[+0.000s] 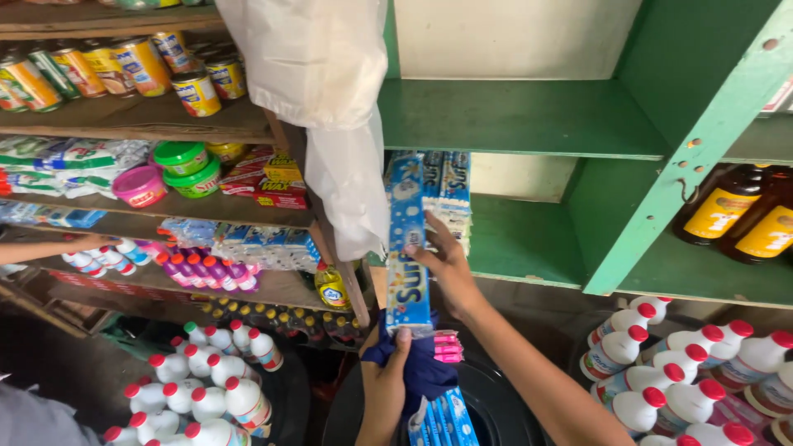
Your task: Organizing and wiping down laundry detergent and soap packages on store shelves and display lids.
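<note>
1. Small shop corner, packed shelving everywhere: brown wooden shelves (124,120) on the left, green painted shelves (529,116) on the right, with a white plastic bag (322,83) hanging between them.
2. Far left, someone else's hand (83,242) reaches in along a lower shelf, near small white bottles with red caps (99,263). Above that sit tins (99,66) and green-lidded tubs (188,168). More white bottles with red caps (206,388) are clustered low down.
3. The left hand (384,388) is at the bottom middle, fingers curled around dark blue cloth (421,367) and the bottom end of a long blue strip of sachets (406,248). Can't tell how tight that hold is.
4. The right hand (446,264) pinches the same strip around its middle, thumb in front, fingers behind. The strip stands upright against the front edge of the green shelf, just beside more blue packs (446,186) already on it.
5. Far right: brown bottles with yellow labels (743,211), plus another bunch of red-capped bottles (686,363).
6. What could go wrong, I reckon: the strip is long and floppy, so it could buckle or snag on the shelf edge. It might also knock the leaning packs over.
</note>
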